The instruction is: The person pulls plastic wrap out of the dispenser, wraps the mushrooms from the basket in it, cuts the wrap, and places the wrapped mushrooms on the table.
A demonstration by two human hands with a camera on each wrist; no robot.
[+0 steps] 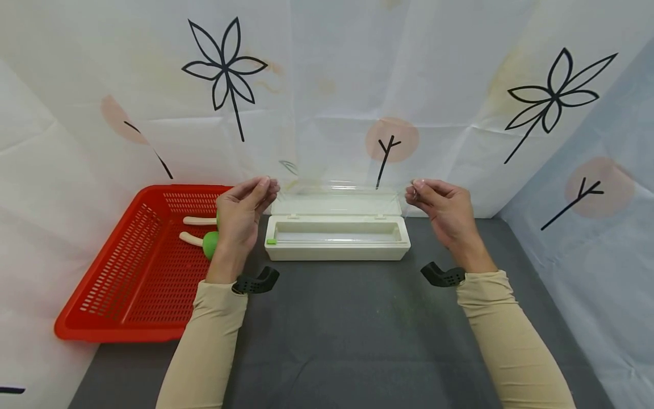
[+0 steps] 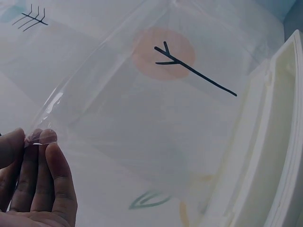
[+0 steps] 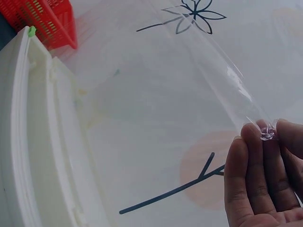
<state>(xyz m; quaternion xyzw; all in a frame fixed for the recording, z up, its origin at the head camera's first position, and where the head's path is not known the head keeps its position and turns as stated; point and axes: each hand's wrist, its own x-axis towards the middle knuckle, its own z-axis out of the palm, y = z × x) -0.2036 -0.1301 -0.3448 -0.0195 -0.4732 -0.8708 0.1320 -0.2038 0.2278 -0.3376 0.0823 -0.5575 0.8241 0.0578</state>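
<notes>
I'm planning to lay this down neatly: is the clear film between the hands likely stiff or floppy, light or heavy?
The clear film is probably floppy, since it crumples where the right hand pinches it. It seems thin and likely light, as the dark printed twig shows through.

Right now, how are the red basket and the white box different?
The red basket is full of little holes; the white box has a smooth front. The basket is bigger, the box long and narrow. The box has a lid tipped back; the basket shows none. Both sit on the gray table.
</notes>
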